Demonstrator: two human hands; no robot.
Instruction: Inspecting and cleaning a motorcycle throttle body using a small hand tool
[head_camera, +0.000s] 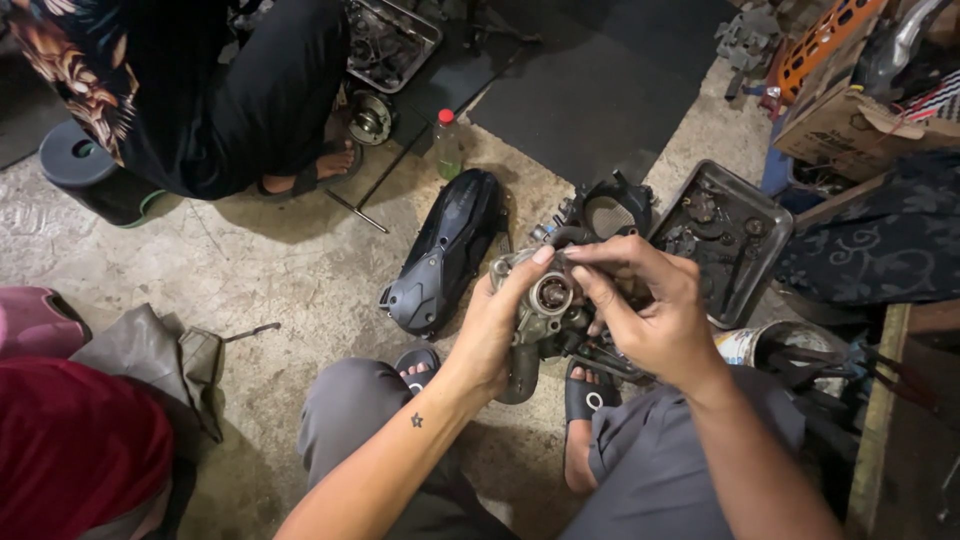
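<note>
Grey cast-metal carburettor body w/ round bore (545, 305) is held above the concrete floor (280, 270), between the person's knees; left hand (495, 325) wraps its side, grip closed on it, thumb up near the top. Right hand (645, 310) pinches at the top edge w/ fingertips (578, 258) pressed together on it. Just beyond lie a black plastic engine cover (445, 250) and a grey metal tray of small parts (725, 235); a seated person's sandalled foot (315, 170) is well apart, upper left.
</note>
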